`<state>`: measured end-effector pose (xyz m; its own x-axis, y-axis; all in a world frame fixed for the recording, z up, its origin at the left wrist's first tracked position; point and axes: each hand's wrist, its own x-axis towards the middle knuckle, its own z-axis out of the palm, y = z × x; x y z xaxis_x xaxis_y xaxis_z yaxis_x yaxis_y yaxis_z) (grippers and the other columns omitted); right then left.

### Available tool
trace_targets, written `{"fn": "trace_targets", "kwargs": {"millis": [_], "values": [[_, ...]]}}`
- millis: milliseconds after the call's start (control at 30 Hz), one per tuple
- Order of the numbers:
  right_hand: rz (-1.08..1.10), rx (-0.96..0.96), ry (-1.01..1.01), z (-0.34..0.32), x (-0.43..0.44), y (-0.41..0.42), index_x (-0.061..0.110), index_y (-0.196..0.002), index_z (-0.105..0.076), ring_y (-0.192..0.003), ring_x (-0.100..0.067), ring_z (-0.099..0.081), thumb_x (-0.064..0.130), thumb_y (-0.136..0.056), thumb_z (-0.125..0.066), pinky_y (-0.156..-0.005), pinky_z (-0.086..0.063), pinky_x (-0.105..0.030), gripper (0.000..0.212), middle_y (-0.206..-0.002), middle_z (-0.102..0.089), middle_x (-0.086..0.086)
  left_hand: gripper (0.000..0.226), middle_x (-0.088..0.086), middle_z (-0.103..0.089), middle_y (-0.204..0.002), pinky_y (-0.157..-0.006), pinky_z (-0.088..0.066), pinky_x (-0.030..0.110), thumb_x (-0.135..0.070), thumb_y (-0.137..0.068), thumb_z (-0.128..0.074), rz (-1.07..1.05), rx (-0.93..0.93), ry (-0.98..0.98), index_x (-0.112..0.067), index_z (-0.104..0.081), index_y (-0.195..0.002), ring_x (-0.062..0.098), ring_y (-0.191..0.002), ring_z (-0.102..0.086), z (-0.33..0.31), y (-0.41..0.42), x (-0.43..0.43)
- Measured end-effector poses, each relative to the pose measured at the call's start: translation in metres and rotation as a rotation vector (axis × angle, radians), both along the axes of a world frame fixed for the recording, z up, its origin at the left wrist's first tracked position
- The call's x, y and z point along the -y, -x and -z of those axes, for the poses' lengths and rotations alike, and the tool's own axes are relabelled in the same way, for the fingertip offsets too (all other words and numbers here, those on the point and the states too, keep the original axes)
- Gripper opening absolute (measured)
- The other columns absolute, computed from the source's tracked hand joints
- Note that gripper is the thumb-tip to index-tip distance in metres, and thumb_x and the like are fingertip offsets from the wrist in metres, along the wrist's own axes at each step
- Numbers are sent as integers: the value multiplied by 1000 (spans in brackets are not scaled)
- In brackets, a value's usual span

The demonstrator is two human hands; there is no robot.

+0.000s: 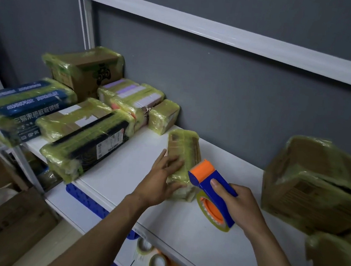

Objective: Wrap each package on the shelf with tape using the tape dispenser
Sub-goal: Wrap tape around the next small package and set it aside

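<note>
The right hand is gripping the tape dispenser by its blue body, thumb on top, with the orange head just beside the small package. The left hand is lying on that package with its fingers fairly straight, steadying it mid-shelf. To tape well, the left hand should probably be pressing down firmly while the dispenser head is laid flat and pulled steadily, keeping the tape taut. Wrapped packages are sitting to the left and 1 larger box to the right.

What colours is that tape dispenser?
The tape dispenser is blue with orange parts, seen in the head view.
</note>
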<state>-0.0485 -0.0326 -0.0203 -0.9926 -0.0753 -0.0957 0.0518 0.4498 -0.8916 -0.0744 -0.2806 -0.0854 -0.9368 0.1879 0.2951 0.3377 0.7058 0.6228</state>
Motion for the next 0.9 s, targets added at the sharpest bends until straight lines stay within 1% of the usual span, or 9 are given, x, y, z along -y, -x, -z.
{"fn": "trace_targets", "kwargs": {"millis": [133, 233, 267, 333, 367, 433, 600, 700, 900], "values": [[-8, 4, 4, 2, -4, -1, 15, -90, -72, -68, -16, -74, 62, -79, -67, -61, -54, -26, 49, -75, -76, 1, 82, -9, -15, -168, -125, -19, 44, -46, -93, -66, 28, 150, 49, -22, -26, -160, 17, -152, 17, -16, 12, -8], [-41, 6, 23, 4, -3, -5, 13, -81, -69, -60, -13, -70, 57, -81, -69, -56, -50, -24, 44, -68, -73, 1, 73, -14, -18, -166, -125, -9, 33, -42, -94, -69, 76, 157, -32, -22, -36, -157, 13, -153, 16, -21, 9, -1], [-59, 9, 32, 4, -2, -5, 13, -79, -68, -59, -12, -69, 56, -81, -70, -56, -49, -24, 44, -67, -71, 1, 62, -16, -25, -163, -124, -10, 28, -40, -95, -68, 54, 119, -108, -23, -47, -151, 10, -155, 8, -22, 6, 1], [-95, 22, 41, 5, -5, -6, 10, -81, -68, -62, -14, -69, 56, -80, -71, -59, -50, -26, 46, -70, -72, -1, 32, -20, -53, -146, -116, -31, 27, -35, -99, -63, -97, -13, -348, -28, -69, -130, 7, -147, -31, -28, -4, -1], [-108, 28, 42, 5, -6, -6, 9, -82, -68, -64, -15, -70, 56, -79, -71, -61, -50, -28, 47, -71, -73, -2, 22, -20, -64, -131, -104, -43, 27, -32, -100, -61, -190, -49, -469, -29, -75, -117, 3, -130, -50, -33, -10, -4], [-127, 27, 52, 6, -6, -6, 7, -83, -67, -64, -16, -69, 56, -79, -72, -62, -50, -30, 49, -73, -72, -5, 17, -19, -72, -109, -81, -50, 26, -34, -100, -61, -282, 25, -616, -29, -78, -103, 4, -99, -66, -45, -22, -7], [-188, 8, 56, 8, 0, -2, 3, -89, -68, -69, -22, -71, 59, -81, -74, -63, -51, -33, 56, -79, -73, -10, 35, -9, -77, -100, -79, -57, 31, -53, -95, -60, -107, 469, -740, -25, -79, -101, 11, -92, -71, -63, -48, -6], [-228, 19, 46, 10, 6, -2, 5, -92, -69, -77, -28, -74, 58, -78, -72, -67, -54, -36, 55, -82, -75, -9, 32, -5, -77, -94, -80, -54, 33, -45, -98, -59, -106, 410, -751, -22, -80, -94, 19, -92, -70, -62, -56, -8], [-259, 12, 53, 10, 13, -2, 5, -94, -68, -83, -35, -73, 70, -68, -72, -68, -55, -39, 71, -86, -74, -12, 23, -6, -77, -92, -76, -54, 29, -26, -102, -59, -143, 335, -749, -24, -80, -92, 15, -90, -69, -57, -58, -5]]}}
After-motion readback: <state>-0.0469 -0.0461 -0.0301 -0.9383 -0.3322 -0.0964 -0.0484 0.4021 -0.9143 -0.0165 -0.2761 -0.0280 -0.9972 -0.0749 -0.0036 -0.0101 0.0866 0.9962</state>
